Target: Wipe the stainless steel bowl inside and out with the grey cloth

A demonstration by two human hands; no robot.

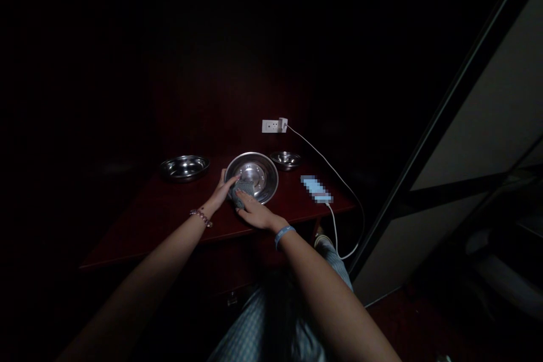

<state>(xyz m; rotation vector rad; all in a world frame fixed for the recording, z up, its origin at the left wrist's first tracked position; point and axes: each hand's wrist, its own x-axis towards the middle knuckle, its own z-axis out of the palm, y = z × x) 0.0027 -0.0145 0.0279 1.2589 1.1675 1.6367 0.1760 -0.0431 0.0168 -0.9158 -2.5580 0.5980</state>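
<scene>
A shiny steel bowl [268, 172] is tilted up toward me over the dark red table. My left hand [220, 191] grips its left rim, thumb over the edge and the other fingers hidden behind. Against the lower left of the bowl's inside lies a grey cloth [245, 186]. My right hand [253, 210] presses that cloth to the metal, fingers closed over it. Two more steel bowls rest on the table: a wide one [185, 168] to the left and a smaller one [286, 160] behind on the right.
A phone [316, 188], blurred out, lies on the right of the table [161, 226]. Its white cable [337, 172] loops past the table's right edge to a charger [283, 124] in the wall socket [270, 126]. My knees are below the front edge.
</scene>
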